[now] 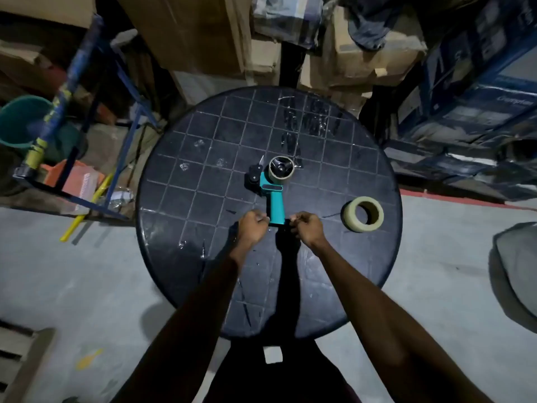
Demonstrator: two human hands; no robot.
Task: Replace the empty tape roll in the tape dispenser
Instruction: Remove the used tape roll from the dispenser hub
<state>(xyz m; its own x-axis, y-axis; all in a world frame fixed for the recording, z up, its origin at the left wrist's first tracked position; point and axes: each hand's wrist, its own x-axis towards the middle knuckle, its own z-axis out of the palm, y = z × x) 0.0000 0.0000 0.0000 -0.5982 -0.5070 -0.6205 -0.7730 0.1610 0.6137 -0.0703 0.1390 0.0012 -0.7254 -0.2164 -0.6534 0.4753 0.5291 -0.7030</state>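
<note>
Fingers curled on both hands (252, 226) (308, 228), flanking teal dispenser handle (275, 210), gripping nothing visible. Risk: serrated blade (261, 160) near empty core (281, 169) nicks fingers.

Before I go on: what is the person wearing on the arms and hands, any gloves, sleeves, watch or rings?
Nothing that shows. The left hand and right hand are bare, with no gloves. Both forearms are uncovered right down to the bottom edge of the picture, with no sleeve, watch or band in view. The light is dim, so a thin ring could go unseen.

Dispenser (271, 184) lies mid-table (180, 181) (handle toward the person); spare roll (363, 214) to its right; boxes (357, 50) behind.
</note>
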